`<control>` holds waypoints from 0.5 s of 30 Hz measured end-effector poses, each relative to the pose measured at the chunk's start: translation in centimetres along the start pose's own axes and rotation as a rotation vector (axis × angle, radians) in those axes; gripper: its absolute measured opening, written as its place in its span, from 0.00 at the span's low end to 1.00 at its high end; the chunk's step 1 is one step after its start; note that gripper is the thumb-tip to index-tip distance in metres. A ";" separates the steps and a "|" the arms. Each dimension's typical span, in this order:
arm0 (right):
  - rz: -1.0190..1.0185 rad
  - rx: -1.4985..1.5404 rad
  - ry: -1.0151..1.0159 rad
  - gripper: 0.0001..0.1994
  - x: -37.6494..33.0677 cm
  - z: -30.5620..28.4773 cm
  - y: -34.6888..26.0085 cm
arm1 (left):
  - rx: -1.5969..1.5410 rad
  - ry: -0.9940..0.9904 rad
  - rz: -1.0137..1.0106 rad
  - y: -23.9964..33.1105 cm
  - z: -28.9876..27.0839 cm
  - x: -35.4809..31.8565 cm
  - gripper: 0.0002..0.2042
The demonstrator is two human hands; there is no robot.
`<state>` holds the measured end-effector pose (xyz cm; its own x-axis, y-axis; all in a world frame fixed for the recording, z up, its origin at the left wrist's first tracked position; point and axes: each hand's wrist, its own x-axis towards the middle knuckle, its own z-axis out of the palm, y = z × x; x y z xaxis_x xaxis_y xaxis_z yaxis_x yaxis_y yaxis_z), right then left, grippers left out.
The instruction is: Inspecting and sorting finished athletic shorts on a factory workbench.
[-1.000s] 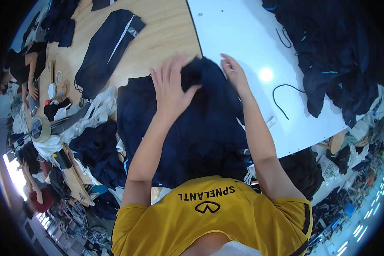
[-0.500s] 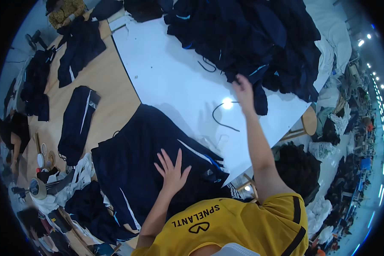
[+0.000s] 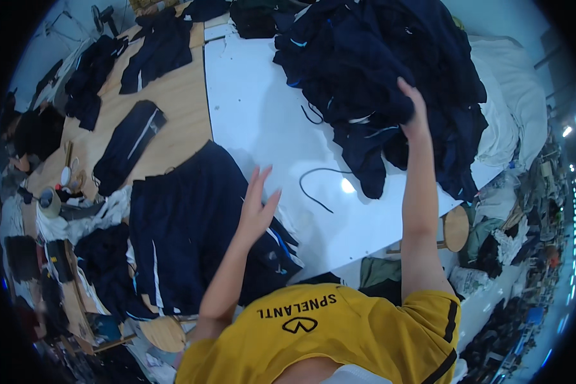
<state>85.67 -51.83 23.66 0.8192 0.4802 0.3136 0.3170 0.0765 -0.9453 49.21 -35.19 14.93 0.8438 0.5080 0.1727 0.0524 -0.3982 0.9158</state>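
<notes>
My right hand [image 3: 414, 113] reaches far to the right and grips a fold of a navy garment [image 3: 371, 83] in the big dark heap. Its fingers are partly hidden by the cloth. Over the edge of a spread pair of navy pants [image 3: 185, 224] is my left hand [image 3: 258, 203], fingers stretched out and nothing in it. The pants lie at front left, with white stripes and a blue-and-white trim near the hem. A dark drawstring [image 3: 302, 185] curls from the heap onto the white board [image 3: 249, 96].
On the wooden table [image 3: 189, 125] at left lie a folded navy garment [image 3: 131, 147] and another navy garment [image 3: 157, 54]. A tape roll [image 3: 49, 201] and white cloth [image 3: 77, 225] sit at far left. A round wooden stool [image 3: 456, 228] stands by the board's right edge.
My right hand has moved to the right and farther into the heap, and a fold of cloth is now lifted in it. My left hand has shifted up to the pants' edge. The view has turned.
</notes>
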 end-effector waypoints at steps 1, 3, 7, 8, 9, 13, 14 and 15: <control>0.363 0.453 0.067 0.23 -2.6 2.4 -7.6 | 0.000 0.034 0.067 0.9 0.7 1.4 0.27; 0.325 0.453 0.027 0.23 -6.0 2.3 -13.3 | -0.107 0.102 0.102 4.5 3.1 4.6 0.32; 0.469 0.602 -0.090 0.22 -10.0 -0.8 -14.0 | 0.091 0.066 0.357 6.9 7.6 6.6 0.38; 0.490 0.612 -0.086 0.21 -11.0 -0.9 -13.6 | -0.175 -0.094 0.183 4.0 9.2 6.9 0.30; 0.509 0.624 -0.061 0.20 -12.1 -1.7 -12.6 | -0.288 -0.272 0.025 4.3 9.0 6.5 0.25; 0.752 0.673 0.013 0.19 -13.7 -7.7 -2.2 | -0.858 -0.533 -0.584 2.3 7.0 3.0 0.22; 0.762 0.618 0.051 0.19 -14.7 -9.7 2.2 | -0.858 -0.529 -0.676 1.6 6.9 2.4 0.26; 0.777 0.565 0.082 0.20 -15.8 -9.5 3.5 | -0.929 -0.477 -0.711 1.6 7.0 1.8 0.27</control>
<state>78.41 -67.45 16.30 0.7408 0.5133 -0.4334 -0.5876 0.1825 -0.7883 54.54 -40.28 14.20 0.9019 -0.0134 -0.4317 0.3420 0.6327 0.6948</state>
